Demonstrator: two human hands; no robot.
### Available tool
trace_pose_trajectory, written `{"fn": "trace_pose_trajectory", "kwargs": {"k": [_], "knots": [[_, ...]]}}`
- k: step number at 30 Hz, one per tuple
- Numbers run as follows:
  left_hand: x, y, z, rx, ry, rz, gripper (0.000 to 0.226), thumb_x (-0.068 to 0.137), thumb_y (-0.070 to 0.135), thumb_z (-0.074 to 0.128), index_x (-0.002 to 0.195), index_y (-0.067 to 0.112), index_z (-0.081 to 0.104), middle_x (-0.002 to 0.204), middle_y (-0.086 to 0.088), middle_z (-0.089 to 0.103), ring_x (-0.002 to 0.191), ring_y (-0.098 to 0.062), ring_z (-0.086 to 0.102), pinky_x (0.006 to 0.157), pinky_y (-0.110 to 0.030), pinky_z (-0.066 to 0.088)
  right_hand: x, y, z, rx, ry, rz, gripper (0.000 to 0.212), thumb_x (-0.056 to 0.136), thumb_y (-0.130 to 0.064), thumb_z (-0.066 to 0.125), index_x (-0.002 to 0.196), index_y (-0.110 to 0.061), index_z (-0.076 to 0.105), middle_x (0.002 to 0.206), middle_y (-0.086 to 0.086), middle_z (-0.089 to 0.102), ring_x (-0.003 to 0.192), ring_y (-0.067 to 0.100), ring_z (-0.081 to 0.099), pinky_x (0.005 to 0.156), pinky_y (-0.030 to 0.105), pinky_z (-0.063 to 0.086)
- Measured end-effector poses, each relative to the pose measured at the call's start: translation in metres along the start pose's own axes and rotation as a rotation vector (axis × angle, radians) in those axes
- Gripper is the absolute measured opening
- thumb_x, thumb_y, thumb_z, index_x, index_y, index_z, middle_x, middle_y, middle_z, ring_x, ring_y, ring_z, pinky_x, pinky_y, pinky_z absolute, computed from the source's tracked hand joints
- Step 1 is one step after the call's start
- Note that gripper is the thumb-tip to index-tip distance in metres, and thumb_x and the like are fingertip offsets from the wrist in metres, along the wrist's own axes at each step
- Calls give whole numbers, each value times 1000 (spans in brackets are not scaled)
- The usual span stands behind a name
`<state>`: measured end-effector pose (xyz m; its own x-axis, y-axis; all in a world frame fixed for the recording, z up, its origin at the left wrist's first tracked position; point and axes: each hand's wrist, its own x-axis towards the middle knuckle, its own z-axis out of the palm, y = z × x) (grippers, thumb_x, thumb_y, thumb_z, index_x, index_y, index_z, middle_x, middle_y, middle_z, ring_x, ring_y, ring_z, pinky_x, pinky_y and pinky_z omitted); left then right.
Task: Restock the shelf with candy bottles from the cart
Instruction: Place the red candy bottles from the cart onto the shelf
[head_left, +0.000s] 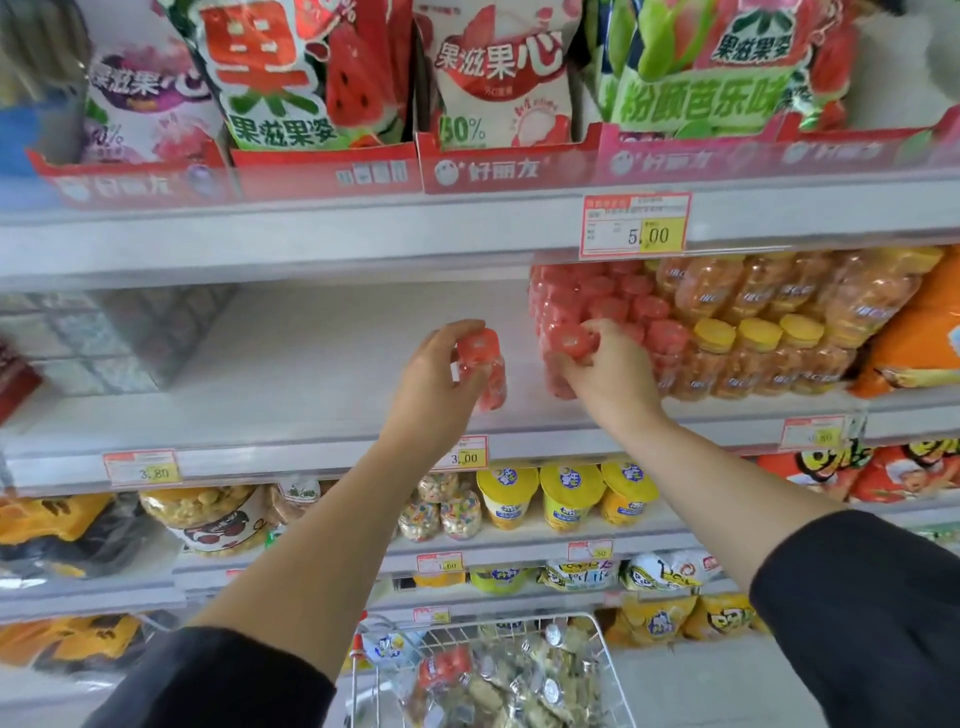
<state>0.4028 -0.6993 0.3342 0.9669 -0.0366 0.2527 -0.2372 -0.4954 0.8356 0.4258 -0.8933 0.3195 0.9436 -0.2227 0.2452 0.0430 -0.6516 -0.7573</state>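
Shelf (291, 358) check: my left hand (439, 379) grips one pink-capped candy bottle (483, 371) upright, at 9 o'clock of the pink stack (608, 301). My right hand (610, 376) curls round a front bottle (569, 340) of that stack. Price tags read 5.00 (635, 226) at 12 o'clock and 3.00 (466, 456) below. Cart (519, 631) sits at 6 o'clock.

The scene is lit brightly and evenly from overhead; only a soft shadow band is cast beneath the upper shelf edge onto the white shelf (291, 374). Glare is spread across the clear price rail (363, 244) and the glossy snack bags (498, 78); the candy bottle (480, 364) gripped by the left hand (441, 384) is smeared by blur, as are the stacked candy bottles (613, 306). Shelf lines are bowed by wide-angle distortion; the corners are softened; the cart (519, 619) is rendered out of focus.
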Motion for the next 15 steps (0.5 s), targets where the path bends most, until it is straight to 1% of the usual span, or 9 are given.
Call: {"fn": "trace_pose_trajectory", "kwargs": {"k": [2,3,5,7,9,11,12,13,15], "knots": [[7,-2,3,1,-14,-2,42,93,13,62,132,27,55,125,5,60,111,-8,57,94,-21,41,2,1,0,2,-21,-1,51,86,-34,73,129,-12,55,82,-4,70,83,19,69,71,29,48],[10,-3,4,10,-27,0,43,93,12,62,132,27,55,126,5,60,113,-9,57,95,-23,42,0,1,-1,8,-36,-10,56,87,-32,73,134,-12,51,84,-2,72,83,18,70,75,31,51],[16,-6,6,39,-56,3,43,93,13,61,132,29,54,127,5,60,115,-12,56,98,-28,44,-11,3,-8,26,-69,-49,67,88,-28,72,145,-12,40,79,-6,73,74,9,68,75,30,52],[20,-10,7,61,-77,-1,43,94,12,60,133,28,53,127,3,60,116,-13,57,101,-31,44,-28,11,-17,-29,-91,-119,71,90,-25,70,150,-15,34,84,-12,71,73,3,63,73,26,48],[22,-15,9,83,-95,-2,43,95,11,59,134,28,53,127,3,61,116,-14,57,101,-31,45,-46,23,-24,-167,-148,-217,60,92,-25,66,146,-22,41,102,-9,69,89,10,63,81,32,50],[22,-19,11,108,-115,8,43,95,11,58,133,28,53,127,4,62,115,-13,58,98,-27,43,-53,32,-24,-369,-240,-373,45,93,-25,62,137,-20,53,120,-2,65,112,20,56,94,36,46],[22,-21,11,118,-120,13,43,95,11,58,133,29,53,127,5,62,115,-13,58,97,-26,43,-53,34,-21,-449,-288,-438,42,94,-26,60,135,-18,55,128,0,62,119,22,51,100,37,42],[23,-21,12,126,-120,19,43,95,10,58,133,29,53,127,5,62,114,-13,58,97,-28,44,-52,36,-17,-496,-329,-462,43,95,-29,58,136,-17,54,134,1,59,125,24,48,105,37,39],[24,-23,12,135,-120,30,43,94,10,58,132,29,54,126,6,62,114,-13,59,99,-32,47,-49,33,-9,-534,-361,-437,47,98,-34,51,142,-18,47,145,0,50,134,24,41,112,38,33]]}}
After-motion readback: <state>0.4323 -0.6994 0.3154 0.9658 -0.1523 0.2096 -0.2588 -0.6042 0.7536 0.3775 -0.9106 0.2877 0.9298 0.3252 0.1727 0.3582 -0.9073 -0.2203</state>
